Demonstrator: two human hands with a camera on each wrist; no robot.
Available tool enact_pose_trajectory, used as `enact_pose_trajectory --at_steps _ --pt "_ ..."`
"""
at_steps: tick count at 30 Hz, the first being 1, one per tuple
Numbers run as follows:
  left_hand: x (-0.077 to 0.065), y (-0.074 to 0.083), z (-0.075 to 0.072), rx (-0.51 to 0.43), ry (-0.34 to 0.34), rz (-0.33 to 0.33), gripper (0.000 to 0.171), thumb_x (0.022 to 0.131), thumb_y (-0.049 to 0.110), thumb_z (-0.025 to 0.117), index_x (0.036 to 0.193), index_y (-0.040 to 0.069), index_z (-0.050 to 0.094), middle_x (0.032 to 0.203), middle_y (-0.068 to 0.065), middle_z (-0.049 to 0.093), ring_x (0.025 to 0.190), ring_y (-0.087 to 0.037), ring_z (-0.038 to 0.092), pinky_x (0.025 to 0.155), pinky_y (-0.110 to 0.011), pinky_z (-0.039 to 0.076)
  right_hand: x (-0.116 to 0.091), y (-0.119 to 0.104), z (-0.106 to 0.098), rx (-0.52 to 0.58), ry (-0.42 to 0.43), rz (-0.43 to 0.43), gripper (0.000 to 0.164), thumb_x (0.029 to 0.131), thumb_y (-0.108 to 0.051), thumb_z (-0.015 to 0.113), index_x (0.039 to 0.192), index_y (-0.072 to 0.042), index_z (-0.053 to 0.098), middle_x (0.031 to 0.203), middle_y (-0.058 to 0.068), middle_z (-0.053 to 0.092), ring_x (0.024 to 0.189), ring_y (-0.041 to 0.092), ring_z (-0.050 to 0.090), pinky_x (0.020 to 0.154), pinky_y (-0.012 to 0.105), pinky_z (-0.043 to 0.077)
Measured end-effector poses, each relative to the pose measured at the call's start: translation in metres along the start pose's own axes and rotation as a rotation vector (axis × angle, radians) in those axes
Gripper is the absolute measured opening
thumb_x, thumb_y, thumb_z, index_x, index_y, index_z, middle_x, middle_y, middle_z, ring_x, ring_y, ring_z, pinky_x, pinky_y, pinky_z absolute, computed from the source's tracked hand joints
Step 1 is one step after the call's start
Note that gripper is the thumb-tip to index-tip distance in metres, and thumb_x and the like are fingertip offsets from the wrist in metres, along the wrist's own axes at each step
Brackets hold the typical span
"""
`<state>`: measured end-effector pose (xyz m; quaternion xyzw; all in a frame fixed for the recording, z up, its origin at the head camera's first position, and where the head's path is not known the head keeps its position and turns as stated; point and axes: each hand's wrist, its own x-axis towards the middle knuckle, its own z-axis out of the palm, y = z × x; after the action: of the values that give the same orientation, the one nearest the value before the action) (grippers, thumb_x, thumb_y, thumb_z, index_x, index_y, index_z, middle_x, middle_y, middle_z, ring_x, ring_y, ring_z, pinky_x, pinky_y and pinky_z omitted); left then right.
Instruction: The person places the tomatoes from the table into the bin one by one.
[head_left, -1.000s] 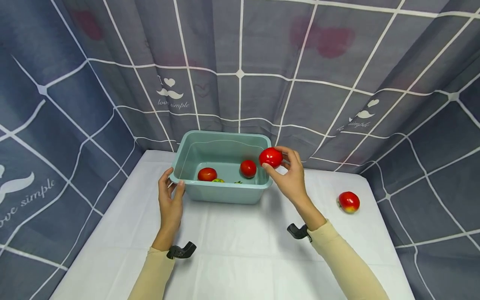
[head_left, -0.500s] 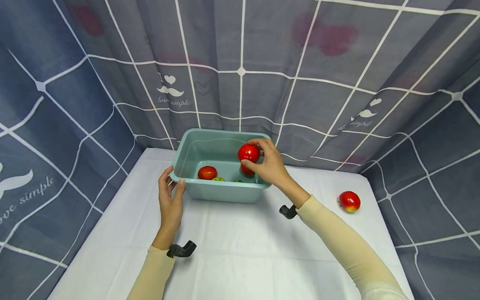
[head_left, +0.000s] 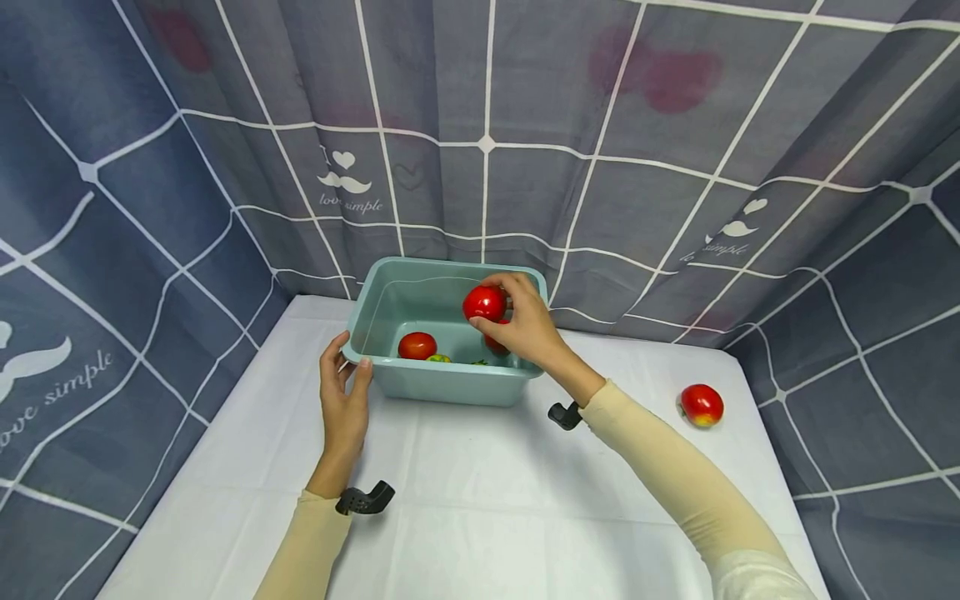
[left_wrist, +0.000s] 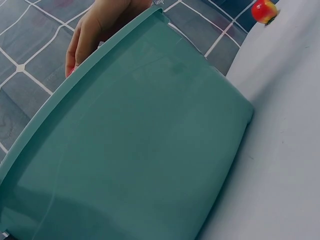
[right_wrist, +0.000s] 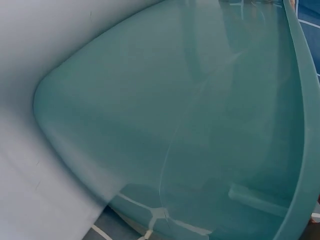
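Note:
A teal plastic bin (head_left: 450, 385) stands on the white-covered table near the back curtain. My left hand (head_left: 345, 412) grips its front left corner, thumb on the front rim and fingers at the left side. Over the bin's right half, my right hand (head_left: 525, 329) pinches a shiny red tomato (head_left: 483, 303) between thumb and fingers. Lower in the bin, another red tomato (head_left: 495, 342) is partly hidden behind that hand. A third tomato (head_left: 417, 345) lies at the left, beside a yellow-green piece (head_left: 439, 358). The bin's wall (left_wrist: 125, 125) fills most of the left wrist view.
A red fruit with a yellow patch (head_left: 702, 405) lies on the table at the right, away from the bin. Grey checked curtains (head_left: 420, 183) enclose the back and sides. White cloth (head_left: 465, 500) covers the table in front.
My right hand has carried the tomato leftward from the bin's right rim to over its inside. My left hand stays at the corner.

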<state>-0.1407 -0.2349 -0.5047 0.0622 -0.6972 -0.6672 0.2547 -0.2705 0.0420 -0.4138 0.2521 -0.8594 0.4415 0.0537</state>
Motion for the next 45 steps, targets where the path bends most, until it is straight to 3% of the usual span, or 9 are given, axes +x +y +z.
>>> enact_pose_trajectory --at_steps 9,18,26,34,41,45 --pt "0.0 -0.001 0.001 -0.003 0.0 -0.007 0.055 0.111 0.016 0.06 0.163 0.023 0.041 0.164 -0.003 0.043 0.152 -0.029 0.044 0.107 -0.009 0.048 0.0 0.004 -0.001 0.037 0.039 -0.059 0.058 0.096 -0.022 0.082 0.147 -0.012 0.057 0.149 0.013 0.054 0.134 0.032 0.057 0.112 0.052 0.056" --pt "0.0 -0.001 0.001 -0.011 0.004 0.005 0.055 0.111 0.014 0.06 0.163 0.021 0.042 0.165 -0.003 0.043 0.152 -0.031 0.045 0.106 -0.008 0.049 -0.008 0.007 -0.009 0.096 0.074 -0.019 0.054 0.096 -0.022 0.082 0.145 -0.016 0.06 0.149 0.009 0.056 0.133 0.03 0.06 0.113 0.05 0.057" --pt "-0.001 0.0 0.001 -0.003 -0.004 0.005 0.055 0.111 0.015 0.059 0.163 0.02 0.041 0.166 -0.005 0.041 0.153 -0.033 0.044 0.106 -0.008 0.048 -0.021 0.016 -0.021 0.137 0.167 0.002 0.052 0.094 -0.018 0.084 0.141 -0.016 0.063 0.141 0.011 0.06 0.13 0.031 0.064 0.111 0.051 0.058" --pt "-0.001 0.0 0.002 -0.003 -0.009 -0.015 0.055 0.111 0.015 0.059 0.163 0.023 0.041 0.165 -0.003 0.042 0.152 -0.03 0.044 0.104 -0.008 0.05 -0.058 0.04 -0.049 0.142 0.308 0.024 0.05 0.095 -0.013 0.083 0.141 -0.007 0.063 0.14 0.016 0.061 0.13 0.034 0.065 0.111 0.054 0.057" --pt "-0.002 0.001 0.003 -0.021 -0.006 -0.031 0.056 0.112 0.017 0.058 0.164 0.024 0.04 0.167 -0.005 0.039 0.152 -0.035 0.042 0.102 -0.006 0.052 -0.103 0.076 -0.08 0.107 0.441 0.113 0.048 0.096 -0.013 0.083 0.139 -0.005 0.065 0.139 0.011 0.064 0.129 0.026 0.061 0.107 0.025 0.054" --pt "-0.002 0.001 0.004 -0.034 0.0 -0.042 0.056 0.112 0.015 0.058 0.164 0.024 0.04 0.166 -0.004 0.039 0.15 -0.036 0.043 0.102 -0.007 0.053 -0.129 0.099 -0.093 0.082 0.518 0.179 0.047 0.094 -0.01 0.083 0.138 -0.006 0.066 0.138 0.01 0.065 0.127 0.023 0.061 0.105 0.021 0.053"
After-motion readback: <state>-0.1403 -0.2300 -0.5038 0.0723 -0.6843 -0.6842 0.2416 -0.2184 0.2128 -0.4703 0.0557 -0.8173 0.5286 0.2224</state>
